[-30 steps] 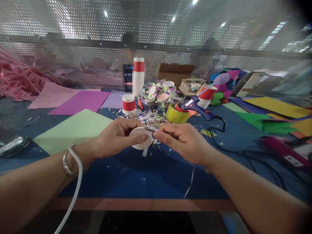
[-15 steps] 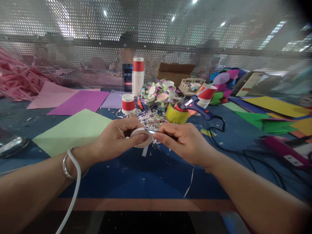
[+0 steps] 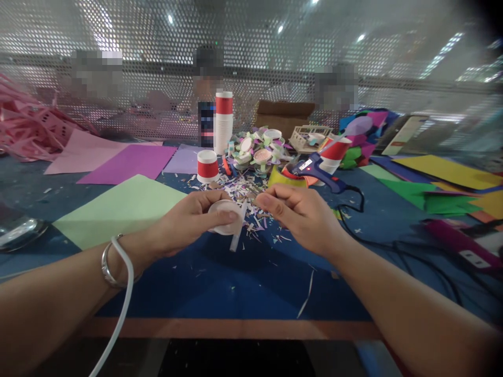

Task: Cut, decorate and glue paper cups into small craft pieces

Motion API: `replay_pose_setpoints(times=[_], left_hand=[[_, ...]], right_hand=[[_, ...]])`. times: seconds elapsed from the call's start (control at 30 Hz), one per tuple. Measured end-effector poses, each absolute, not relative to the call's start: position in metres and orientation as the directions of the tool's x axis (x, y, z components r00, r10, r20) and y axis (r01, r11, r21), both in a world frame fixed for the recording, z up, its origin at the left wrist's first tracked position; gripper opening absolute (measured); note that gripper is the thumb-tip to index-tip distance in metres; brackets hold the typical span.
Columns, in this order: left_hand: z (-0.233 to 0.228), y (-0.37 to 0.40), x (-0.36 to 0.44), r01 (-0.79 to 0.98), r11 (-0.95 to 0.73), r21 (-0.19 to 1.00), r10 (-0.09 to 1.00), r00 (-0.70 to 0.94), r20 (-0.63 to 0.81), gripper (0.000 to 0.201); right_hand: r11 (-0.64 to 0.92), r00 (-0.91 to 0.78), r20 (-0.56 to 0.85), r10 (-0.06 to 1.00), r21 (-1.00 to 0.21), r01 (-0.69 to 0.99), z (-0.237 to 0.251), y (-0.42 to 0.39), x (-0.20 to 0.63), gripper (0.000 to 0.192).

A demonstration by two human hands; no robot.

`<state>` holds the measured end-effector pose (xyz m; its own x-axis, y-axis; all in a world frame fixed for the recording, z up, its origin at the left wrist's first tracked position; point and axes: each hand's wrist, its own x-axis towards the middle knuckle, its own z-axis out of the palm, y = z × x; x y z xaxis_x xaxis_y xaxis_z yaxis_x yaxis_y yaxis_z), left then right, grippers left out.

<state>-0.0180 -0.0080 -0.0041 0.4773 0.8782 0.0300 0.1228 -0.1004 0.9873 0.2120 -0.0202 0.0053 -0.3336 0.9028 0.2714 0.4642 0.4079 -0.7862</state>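
Note:
My left hand grips a white round piece that looks like the cut-off base of a paper cup, thumb on its face and fingers behind. My right hand is just to the right, apart from it, with thumb and forefinger pinched together. What the right fingers hold is hardly visible. A pale, translucent strip or stick slants beside the white piece; whether it touches it I cannot tell. Paper scraps litter the mat behind and between the hands.
Behind stand a red-and-white paper cup, a stack of cups and a pile of paper flowers. A blue glue gun rests by yellow tape, its cord running right. Coloured sheets lie left and right.
My right hand has drawn away from the white piece, slightly right and up, leaving a gap. The white piece has tilted so its face shows more. The pale strip is more exposed.

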Motion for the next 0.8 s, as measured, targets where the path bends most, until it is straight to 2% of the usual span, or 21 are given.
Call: replay_pose_setpoints(times=[0.2,0.47,0.8], left_hand=[[0.002,-0.012,-0.015,0.119,0.027,0.993,0.844,0.53,-0.086,0.013],[-0.003,-0.011,-0.016,0.179,-0.053,0.982,0.839,0.541,-0.053,0.02],[0.0,-0.01,-0.017,0.22,-0.117,0.968,0.757,0.651,-0.057,0.014]], right_hand=[[0.301,-0.345,0.179,0.921,-0.89,0.342,-0.007,-0.013,0.213,0.043],[0.211,-0.39,0.095,0.916,-0.94,0.266,-0.01,-0.014,0.21,0.041],[0.259,-0.44,0.129,0.889,-0.933,0.25,-0.01,-0.014,0.207,0.029]])
